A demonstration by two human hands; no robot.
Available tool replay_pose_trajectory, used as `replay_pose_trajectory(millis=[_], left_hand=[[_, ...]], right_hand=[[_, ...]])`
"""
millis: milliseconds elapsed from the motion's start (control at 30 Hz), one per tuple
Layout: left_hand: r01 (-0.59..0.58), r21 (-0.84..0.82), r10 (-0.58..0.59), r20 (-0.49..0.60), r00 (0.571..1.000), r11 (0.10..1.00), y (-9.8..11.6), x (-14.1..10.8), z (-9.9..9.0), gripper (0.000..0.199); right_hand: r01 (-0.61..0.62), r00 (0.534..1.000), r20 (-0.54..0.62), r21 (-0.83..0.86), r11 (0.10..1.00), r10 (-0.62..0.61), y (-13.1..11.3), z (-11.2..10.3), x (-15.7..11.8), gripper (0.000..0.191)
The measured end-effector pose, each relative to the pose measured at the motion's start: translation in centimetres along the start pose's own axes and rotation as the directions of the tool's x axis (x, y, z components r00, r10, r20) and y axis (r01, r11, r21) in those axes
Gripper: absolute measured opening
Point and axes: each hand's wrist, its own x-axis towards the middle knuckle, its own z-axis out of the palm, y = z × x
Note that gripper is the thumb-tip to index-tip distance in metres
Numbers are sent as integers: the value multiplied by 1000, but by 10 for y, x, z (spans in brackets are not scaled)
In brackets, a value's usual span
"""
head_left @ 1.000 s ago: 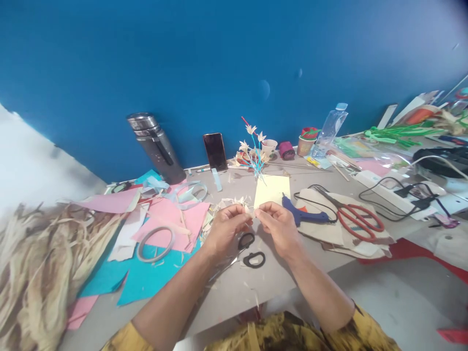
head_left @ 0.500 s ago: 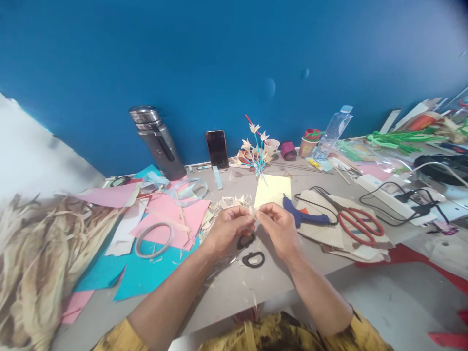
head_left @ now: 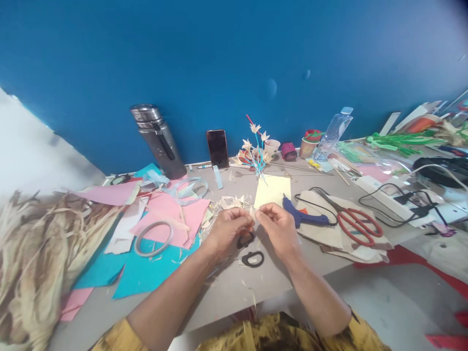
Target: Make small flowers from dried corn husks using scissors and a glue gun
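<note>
"Evidently something delicate: what do the left hand (head_left: 228, 231) and right hand (head_left: 278, 229) hold?"

"A small pale piece (head_left: 252, 213), pinched narrowly between fingertips above the worktop (head_left: 223, 302), presumably because so slight a scrap needs steadying from both sides."

"And the tools?"

"Black-handled scissors (head_left: 253, 265) lie on the worktop just below the hands, a blue glue gun (head_left: 309, 218) beside the right one, apparently for easy reach. Farther back, pale flowers (head_left: 246, 145) on blue stems (head_left: 260, 165) stand near the yellow sheet (head_left: 272, 191), perhaps set there to give the hands room."
</note>
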Motion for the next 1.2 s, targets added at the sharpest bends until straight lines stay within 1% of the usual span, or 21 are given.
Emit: replay_pose_trajectory(millis=[167,267,400,567,667,733,833,900,967,1067,1133,1200], left_hand=[[-13,-45,15,26,1000,999,-4,0,-1,26],[-21,-48,22,21,1000,999,-7,1,-2,26],[-18,-10,18,-16,1000,1000,-9,1,-1,23],[-47,31,46,6,999,998,-10,0,-1,22],[-72,67,72,9,997,995,-11,1,-2,23],[-81,98,80,18,997,992,-11,0,-2,25],[-86,153,83,20,996,985,-9,-3,0,25],[-93,205,93,12,996,974,-6,-5,2,25],[-118,281,122,5,993,952,-3,-8,2,26],[-187,389,204,-2,979,902,-1,-8,1,27],[-207,396,233,-18,972,894,-2,-7,1,25],[-184,333,209,-39,977,925,-5,-6,0,20]], right_hand=[[26,1000,-14,-24,999,-26,2,0,0,17],[25,1000,-12,-27,999,-26,4,0,0,17],[24,1000,-8,-26,999,-24,3,0,-1,16],[22,1000,-7,-36,999,-23,1,1,-2,15],[23,1000,9,-12,1000,-23,2,-1,-4,15],[14,999,43,2,1000,-14,4,-2,-4,14],[0,995,98,-7,1000,0,6,-4,-4,14],[0,994,109,-25,1000,2,5,-5,-4,16],[-2,994,105,-40,999,6,4,-5,-3,18],[-10,994,106,-41,999,14,0,-4,-3,21],[-27,995,97,-43,999,31,-1,-4,-4,24],[-64,994,83,-29,998,66,-1,-4,-4,26]])
